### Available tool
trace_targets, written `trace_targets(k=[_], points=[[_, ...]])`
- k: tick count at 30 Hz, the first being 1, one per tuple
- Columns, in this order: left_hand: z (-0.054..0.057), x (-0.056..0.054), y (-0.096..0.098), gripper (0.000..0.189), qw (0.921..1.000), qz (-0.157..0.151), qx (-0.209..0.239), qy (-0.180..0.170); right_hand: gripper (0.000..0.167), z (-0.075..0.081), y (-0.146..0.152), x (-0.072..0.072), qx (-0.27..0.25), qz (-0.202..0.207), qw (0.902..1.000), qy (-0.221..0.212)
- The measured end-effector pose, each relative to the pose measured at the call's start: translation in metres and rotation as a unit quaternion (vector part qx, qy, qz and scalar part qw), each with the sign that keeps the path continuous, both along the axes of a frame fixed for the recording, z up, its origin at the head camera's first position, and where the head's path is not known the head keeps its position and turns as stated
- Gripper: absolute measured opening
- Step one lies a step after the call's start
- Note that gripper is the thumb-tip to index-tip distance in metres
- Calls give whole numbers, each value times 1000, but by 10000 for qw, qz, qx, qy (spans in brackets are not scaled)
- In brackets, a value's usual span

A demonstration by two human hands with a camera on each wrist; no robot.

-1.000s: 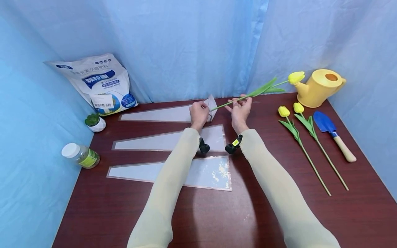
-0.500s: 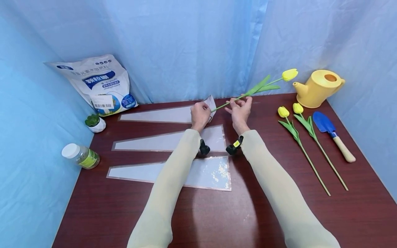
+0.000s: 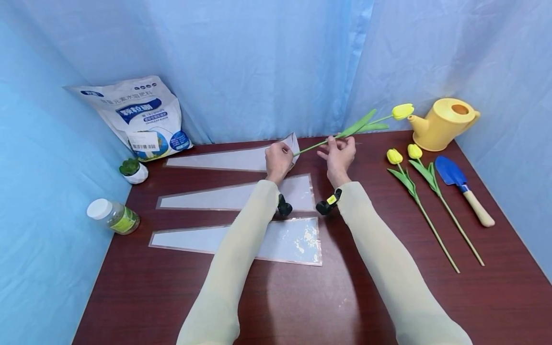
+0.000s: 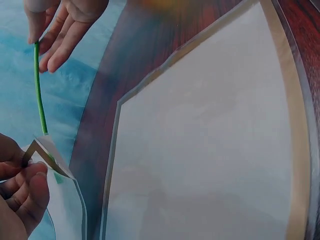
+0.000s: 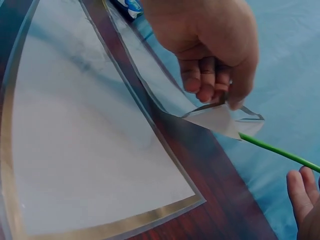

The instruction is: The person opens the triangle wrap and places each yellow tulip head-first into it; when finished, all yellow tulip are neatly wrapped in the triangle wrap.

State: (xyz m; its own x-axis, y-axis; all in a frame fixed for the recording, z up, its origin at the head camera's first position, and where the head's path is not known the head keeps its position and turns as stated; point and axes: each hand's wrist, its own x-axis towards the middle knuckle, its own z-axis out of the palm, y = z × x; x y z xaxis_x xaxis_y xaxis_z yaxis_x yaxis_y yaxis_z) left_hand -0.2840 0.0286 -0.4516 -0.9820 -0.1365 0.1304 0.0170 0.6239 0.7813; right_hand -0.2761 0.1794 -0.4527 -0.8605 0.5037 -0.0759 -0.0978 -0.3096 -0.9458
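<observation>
My left hand (image 3: 278, 160) pinches the raised mouth of the farthest tapered plastic sleeve (image 3: 224, 157), white with a gold-edged rim. The fingers of my right hand (image 3: 340, 155) hold the stem of a yellow artificial tulip (image 3: 403, 111), just below its leaves. Its flower head points right, up in the air near the watering can. In the left wrist view the green stem (image 4: 40, 100) runs down into the lifted sleeve mouth, and its end shows through the film. Two more sleeves lie flat nearer me, the middle one (image 3: 207, 199) and the front one (image 3: 293, 239), partly under my left arm.
At right lie two yellow tulips (image 3: 431, 215) and a blue trowel (image 3: 450, 170), with a yellow watering can (image 3: 440, 124) behind. On the left stand a fertilizer bag (image 3: 142, 117), a small potted succulent (image 3: 134, 171) and a white-capped jar (image 3: 114, 218). Blue curtains surround the table.
The tulip's head first moved left and up, then dipped slightly. My right hand has shifted a little to the right and nearer the leaves. My left hand stays at the sleeve's mouth.
</observation>
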Motion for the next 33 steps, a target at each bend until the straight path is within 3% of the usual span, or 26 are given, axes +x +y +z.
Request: trace_targets(k=[3, 10, 18, 27, 33], points=[[1, 1, 1, 15, 10000, -69, 6, 35, 23, 0, -3, 2, -35, 49, 10000, -1], [2, 2, 1, 16, 9998, -131, 32, 175, 17, -2, -1, 2, 28, 594, 9981, -165], [3, 2, 1, 17, 9997, -140, -16, 209, 12, 4, 6, 1, -33, 419, 9991, 39], [5, 4, 3, 18, 9986, -179, -143, 470, 14, 4, 5, 2, -70, 888, 9952, -406], [5, 4, 1, 18, 9990, -200, -97, 396, 17, 4, 11, 1, -58, 655, 9971, -386]])
